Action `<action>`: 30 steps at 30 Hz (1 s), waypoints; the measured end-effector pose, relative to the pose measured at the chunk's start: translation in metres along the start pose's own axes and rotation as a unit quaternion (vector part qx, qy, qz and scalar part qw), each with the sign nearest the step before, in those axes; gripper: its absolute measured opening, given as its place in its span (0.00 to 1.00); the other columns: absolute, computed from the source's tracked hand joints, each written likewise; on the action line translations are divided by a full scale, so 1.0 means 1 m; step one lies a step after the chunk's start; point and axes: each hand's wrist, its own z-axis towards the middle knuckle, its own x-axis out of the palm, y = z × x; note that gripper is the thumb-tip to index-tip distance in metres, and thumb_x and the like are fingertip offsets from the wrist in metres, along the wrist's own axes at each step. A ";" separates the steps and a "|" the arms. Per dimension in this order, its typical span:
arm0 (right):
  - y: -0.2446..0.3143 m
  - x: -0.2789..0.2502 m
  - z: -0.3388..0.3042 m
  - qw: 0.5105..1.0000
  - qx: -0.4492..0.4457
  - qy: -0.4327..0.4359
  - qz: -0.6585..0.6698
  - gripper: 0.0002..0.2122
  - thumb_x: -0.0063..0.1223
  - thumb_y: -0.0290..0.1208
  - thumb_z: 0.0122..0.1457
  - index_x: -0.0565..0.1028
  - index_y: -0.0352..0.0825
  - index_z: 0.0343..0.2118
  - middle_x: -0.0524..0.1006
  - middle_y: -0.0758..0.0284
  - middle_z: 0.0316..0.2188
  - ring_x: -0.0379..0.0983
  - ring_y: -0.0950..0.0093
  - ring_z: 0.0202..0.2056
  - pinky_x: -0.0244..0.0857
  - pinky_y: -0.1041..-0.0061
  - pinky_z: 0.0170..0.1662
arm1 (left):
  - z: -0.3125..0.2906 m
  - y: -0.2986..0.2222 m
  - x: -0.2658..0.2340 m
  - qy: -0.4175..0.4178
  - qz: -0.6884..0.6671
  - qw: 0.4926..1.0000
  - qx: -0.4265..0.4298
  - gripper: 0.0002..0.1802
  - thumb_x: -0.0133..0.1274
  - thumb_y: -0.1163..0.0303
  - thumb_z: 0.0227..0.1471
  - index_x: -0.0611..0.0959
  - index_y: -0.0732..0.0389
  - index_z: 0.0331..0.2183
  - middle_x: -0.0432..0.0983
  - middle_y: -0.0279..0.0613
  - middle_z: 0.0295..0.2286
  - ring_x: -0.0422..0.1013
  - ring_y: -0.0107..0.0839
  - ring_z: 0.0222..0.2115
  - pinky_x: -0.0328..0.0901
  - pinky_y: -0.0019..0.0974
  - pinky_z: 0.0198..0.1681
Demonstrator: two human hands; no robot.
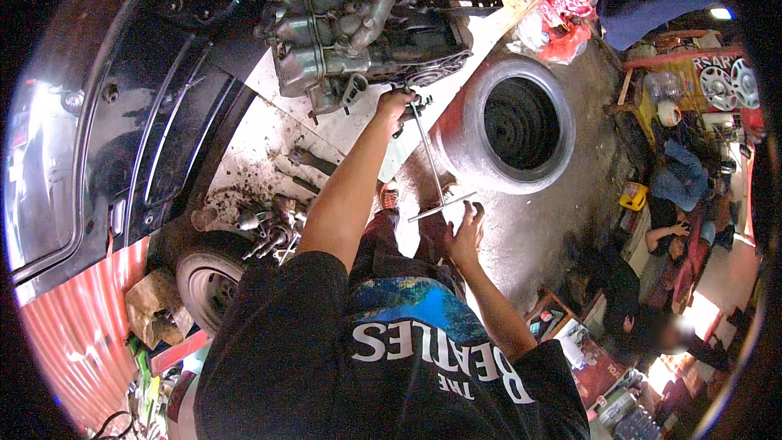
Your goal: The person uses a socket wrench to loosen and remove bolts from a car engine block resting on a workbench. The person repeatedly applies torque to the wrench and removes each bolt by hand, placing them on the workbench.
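A long T-handle wrench (430, 153) slants from the lower edge of a greasy engine (322, 45) down toward me, its crossbar at the near end. My left hand (397, 106) is closed on a dark metal part at the engine's edge, beside the wrench's far tip. What exactly lies inside its fingers is partly hidden. Close by the crossbar's right end, my right hand (467, 235) has its fingers bent and apart, with nothing visible in them. Light cardboard (281, 110) lies under the engine.
Right of the wrench stands a stack of tires (562, 143). A dark vehicle panel (155, 106) fills the left. Loose metal parts (277, 228) and a wheel (204, 281) lie on the lower left. A yellow jug (633, 195) and another person (619, 285) are farther right.
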 end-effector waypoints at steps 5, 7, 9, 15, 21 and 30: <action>0.017 0.003 0.012 0.995 -0.060 0.059 -0.053 0.27 0.57 0.38 0.55 0.65 0.30 0.54 0.63 0.50 0.53 0.64 0.53 0.50 0.62 0.57 0.52 | 0.009 0.008 -0.005 0.029 -0.049 0.998 0.010 0.07 0.57 0.75 0.50 0.79 0.64 0.34 0.79 0.43 0.28 0.78 0.35 0.23 0.77 0.39 0.26; 0.012 0.011 0.015 0.994 -0.083 0.065 -0.039 0.23 0.54 0.37 0.57 0.67 0.29 0.53 0.66 0.52 0.51 0.64 0.55 0.50 0.62 0.59 0.53 | 0.005 0.006 0.000 0.032 -0.051 0.998 0.016 0.07 0.57 0.75 0.50 0.80 0.65 0.34 0.79 0.43 0.28 0.78 0.37 0.23 0.76 0.40 0.26; 0.009 0.016 0.012 0.992 -0.103 0.068 -0.028 0.23 0.53 0.36 0.58 0.67 0.28 0.52 0.67 0.52 0.49 0.64 0.55 0.50 0.62 0.60 0.53 | 0.002 0.003 0.000 0.026 -0.042 0.999 0.013 0.07 0.57 0.76 0.50 0.80 0.66 0.33 0.79 0.44 0.28 0.78 0.37 0.23 0.76 0.40 0.25; 0.014 0.023 0.008 0.991 -0.118 0.038 0.049 0.17 0.52 0.29 0.57 0.69 0.27 0.47 0.69 0.47 0.47 0.66 0.51 0.48 0.64 0.58 0.50 | 0.010 0.006 -0.008 0.045 -0.054 0.998 0.002 0.07 0.57 0.76 0.48 0.81 0.66 0.33 0.79 0.44 0.28 0.77 0.38 0.23 0.76 0.40 0.26; 0.024 0.030 -0.001 0.959 0.021 0.071 0.274 0.14 0.41 0.32 0.64 0.70 0.26 0.45 0.74 0.50 0.40 0.72 0.56 0.43 0.66 0.61 0.47 | 0.013 0.004 -0.017 0.069 -0.024 0.997 -0.039 0.08 0.56 0.72 0.50 0.81 0.63 0.34 0.79 0.43 0.29 0.78 0.37 0.24 0.75 0.39 0.29; 0.002 0.065 0.011 0.598 0.347 0.168 0.702 0.21 0.33 0.44 0.69 0.73 0.30 0.39 0.79 0.58 0.32 0.74 0.68 0.29 0.69 0.71 0.35 | 0.005 -0.007 -0.014 0.104 0.004 0.993 -0.052 0.10 0.53 0.70 0.52 0.78 0.63 0.37 0.78 0.44 0.31 0.78 0.39 0.27 0.75 0.41 0.32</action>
